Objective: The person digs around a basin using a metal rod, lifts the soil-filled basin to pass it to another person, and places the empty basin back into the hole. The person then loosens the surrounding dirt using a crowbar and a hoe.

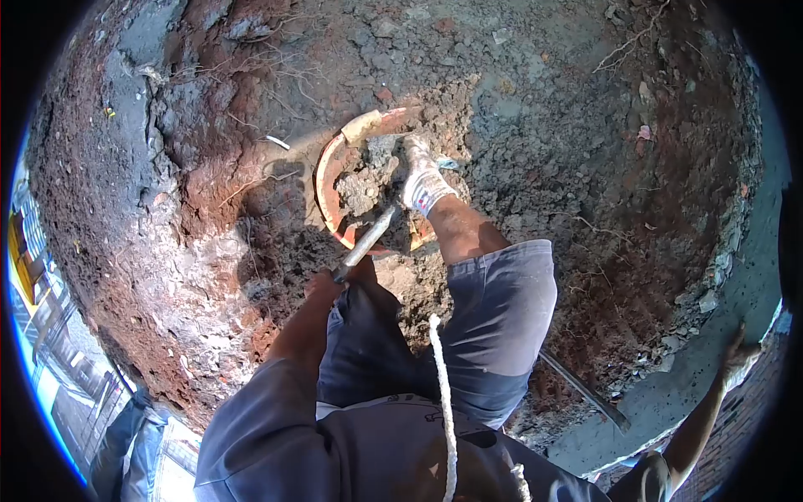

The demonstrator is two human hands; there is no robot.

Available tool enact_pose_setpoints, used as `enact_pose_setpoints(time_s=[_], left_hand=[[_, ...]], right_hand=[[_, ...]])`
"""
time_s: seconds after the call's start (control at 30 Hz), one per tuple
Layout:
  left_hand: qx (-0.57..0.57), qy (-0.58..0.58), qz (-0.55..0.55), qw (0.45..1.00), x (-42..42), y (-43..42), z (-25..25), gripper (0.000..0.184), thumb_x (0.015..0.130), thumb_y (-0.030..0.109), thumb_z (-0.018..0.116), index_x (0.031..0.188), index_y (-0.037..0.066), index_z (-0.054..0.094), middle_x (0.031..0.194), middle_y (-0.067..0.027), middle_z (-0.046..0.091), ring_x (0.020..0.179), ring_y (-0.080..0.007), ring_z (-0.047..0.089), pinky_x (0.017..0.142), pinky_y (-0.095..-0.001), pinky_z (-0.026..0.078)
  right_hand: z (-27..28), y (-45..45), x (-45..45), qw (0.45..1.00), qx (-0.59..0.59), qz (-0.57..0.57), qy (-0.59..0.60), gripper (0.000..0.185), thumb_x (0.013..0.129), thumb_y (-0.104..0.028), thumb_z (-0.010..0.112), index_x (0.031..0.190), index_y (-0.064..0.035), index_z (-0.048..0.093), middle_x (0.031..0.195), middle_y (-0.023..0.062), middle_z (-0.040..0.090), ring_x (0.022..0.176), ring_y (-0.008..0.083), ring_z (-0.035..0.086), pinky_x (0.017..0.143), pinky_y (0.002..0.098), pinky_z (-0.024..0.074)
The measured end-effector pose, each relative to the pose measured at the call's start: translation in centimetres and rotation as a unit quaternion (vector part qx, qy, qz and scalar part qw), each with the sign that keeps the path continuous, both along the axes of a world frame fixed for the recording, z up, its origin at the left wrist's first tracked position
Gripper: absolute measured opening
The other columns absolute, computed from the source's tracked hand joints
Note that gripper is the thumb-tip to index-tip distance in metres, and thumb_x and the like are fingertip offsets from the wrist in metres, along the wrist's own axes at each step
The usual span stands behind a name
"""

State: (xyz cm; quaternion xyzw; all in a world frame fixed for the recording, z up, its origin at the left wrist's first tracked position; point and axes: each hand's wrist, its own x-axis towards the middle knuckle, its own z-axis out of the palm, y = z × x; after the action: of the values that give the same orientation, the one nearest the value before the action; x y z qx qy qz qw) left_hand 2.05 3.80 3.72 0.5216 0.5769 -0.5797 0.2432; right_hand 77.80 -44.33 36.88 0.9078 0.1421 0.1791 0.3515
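My left hand (324,290) is closed round a grey metal bar (370,235), whose far end points into a broken orange-brown ring (328,167). The ring, perhaps a pipe rim, is half buried, with loose soil and rubble inside it. Beside the bar, my foot in a dirt-smeared white sock (424,186) stands at the ring's right side. Far to the right, my right hand (741,360) rests against the grey concrete ledge (707,361); its fingers look stretched out and nothing shows in them.
Rough earth walls with roots (631,46) surround me. Another metal bar (585,390) leans behind my right leg. A white rope (443,393) hangs down my front. Dark clothing (125,443) and yellow equipment (21,263) appear beyond the left edge.
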Motion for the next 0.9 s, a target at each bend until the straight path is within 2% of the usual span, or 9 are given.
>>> enact_pose_setpoints(time_s=[0.23, 0.37, 0.47, 0.6, 0.73, 0.77, 0.9], left_hand=[[-0.010, -0.023, -0.017, 1.000, 0.5, 1.4, 1.1, 0.071, 0.066, 0.054, 0.074, 0.119, 0.011, 0.056, 0.120, -0.0138, 0.058, 0.112, -0.0296, 0.056, 0.092, -0.0401, 0.046], [-0.036, -0.062, 0.000, 0.997, -0.2, 2.9, 0.9, 0.068, 0.065, 0.052, 0.075, 0.118, 0.013, 0.058, 0.121, -0.0147, 0.057, 0.114, -0.0310, 0.055, 0.093, -0.0417, 0.046], [0.002, -0.037, -0.036, 0.999, -0.9, 2.5, 0.1, 0.066, 0.065, 0.051, 0.074, 0.118, 0.015, 0.058, 0.122, -0.0152, 0.057, 0.114, -0.0315, 0.055, 0.093, -0.0424, 0.045], [0.018, -0.016, -0.050, 0.998, -0.3, 1.2, 0.2, 0.068, 0.066, 0.053, 0.074, 0.119, 0.014, 0.056, 0.122, -0.0150, 0.057, 0.114, -0.0306, 0.055, 0.094, -0.0413, 0.046], [0.005, -0.007, -0.033, 0.999, 0.7, 1.4, 1.1, 0.071, 0.067, 0.054, 0.073, 0.121, 0.013, 0.053, 0.122, -0.0122, 0.058, 0.114, -0.0281, 0.055, 0.093, -0.0401, 0.046], [0.042, -0.024, -0.049, 0.998, -0.4, 0.6, 0.4, 0.063, 0.070, 0.050, 0.071, 0.120, 0.014, 0.057, 0.120, -0.0160, 0.058, 0.113, -0.0316, 0.056, 0.094, -0.0418, 0.045], [0.013, -0.005, -0.016, 1.000, 1.0, 0.9, 1.8, 0.064, 0.071, 0.050, 0.072, 0.120, 0.013, 0.054, 0.123, -0.0110, 0.057, 0.113, -0.0269, 0.057, 0.093, -0.0391, 0.047]], right_hand=[[0.1, 1.3, -0.5, 0.996, 0.006, -0.082, 0.034, 0.089, 0.080, -0.071, 0.045, 0.116, 0.0113, 0.044, 0.111, 0.0322, 0.052, 0.103, 0.0448, 0.054, 0.083, 0.0501, 0.0467], [0.2, 2.4, -1.2, 0.999, 0.020, -0.023, 0.027, 0.089, 0.081, -0.071, 0.044, 0.119, 0.0096, 0.043, 0.112, 0.0319, 0.052, 0.103, 0.0443, 0.054, 0.083, 0.0502, 0.0473], [-0.6, -0.1, 0.0, 0.999, 0.016, 0.029, -0.003, 0.089, 0.081, -0.071, 0.042, 0.123, 0.0076, 0.042, 0.113, 0.0315, 0.051, 0.102, 0.0438, 0.054, 0.082, 0.0503, 0.0477], [0.0, 1.0, -0.4, 0.999, 0.008, -0.042, 0.031, 0.091, 0.081, -0.072, 0.041, 0.125, 0.0073, 0.039, 0.111, 0.0301, 0.052, 0.104, 0.0425, 0.054, 0.081, 0.0506, 0.0485], [-0.1, 1.0, -0.2, 0.999, 0.010, -0.030, 0.026, 0.090, 0.081, -0.073, 0.040, 0.124, 0.0059, 0.040, 0.111, 0.0295, 0.052, 0.103, 0.0425, 0.054, 0.080, 0.0511, 0.0487], [-0.1, 0.9, -0.1, 0.999, 0.005, -0.038, 0.026, 0.090, 0.081, -0.073, 0.039, 0.124, 0.0060, 0.040, 0.111, 0.0295, 0.052, 0.103, 0.0424, 0.054, 0.080, 0.0510, 0.0488], [0.2, 0.4, -0.5, 0.999, 0.017, -0.031, 0.018, 0.092, 0.081, -0.073, 0.039, 0.126, 0.0066, 0.037, 0.111, 0.0303, 0.051, 0.101, 0.0435, 0.055, 0.079, 0.0514, 0.0493]])
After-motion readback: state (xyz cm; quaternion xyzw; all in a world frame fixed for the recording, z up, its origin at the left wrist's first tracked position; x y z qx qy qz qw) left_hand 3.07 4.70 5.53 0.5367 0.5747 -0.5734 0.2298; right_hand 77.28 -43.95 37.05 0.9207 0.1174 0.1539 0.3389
